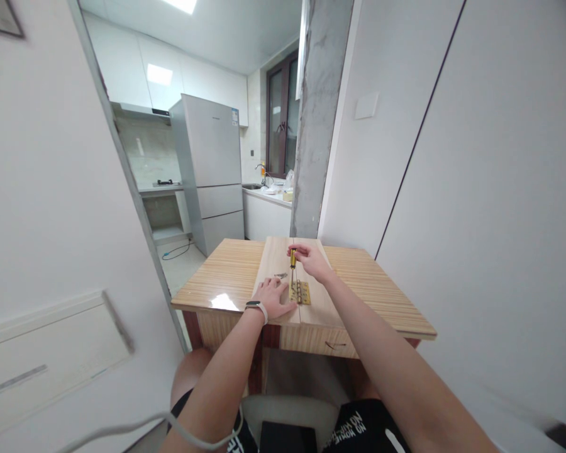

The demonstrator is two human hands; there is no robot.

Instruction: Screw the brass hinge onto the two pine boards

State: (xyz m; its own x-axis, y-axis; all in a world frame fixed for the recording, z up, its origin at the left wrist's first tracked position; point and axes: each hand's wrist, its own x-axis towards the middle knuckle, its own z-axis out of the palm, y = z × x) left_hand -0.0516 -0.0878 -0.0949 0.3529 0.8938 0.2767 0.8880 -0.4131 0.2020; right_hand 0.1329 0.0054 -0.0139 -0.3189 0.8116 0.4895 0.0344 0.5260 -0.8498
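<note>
Two pale wooden boards (276, 255) lie side by side on the table, with a brass-coloured hinge (305, 293) across the seam between them. My right hand (306, 257) grips the top of a yellow and black screwdriver (293, 259). The screwdriver stands nearly upright, its shaft pointing down at the left leaf of the hinge; whether the tip sits in a screw is too small to tell. Flat on the left board, fingers spread, rests my left hand (272, 297) beside the hinge. Small metal screws (281, 275) lie in a little pile just beyond its fingers.
The wood-grain table (368, 277) has a drawer with a handle (336, 345) at its front. A grey cable (122, 429) crosses at lower left, and a black box-like object (287, 437) is between my legs. Beyond the doorway stand a fridge (214, 151) and a sink counter (268, 211).
</note>
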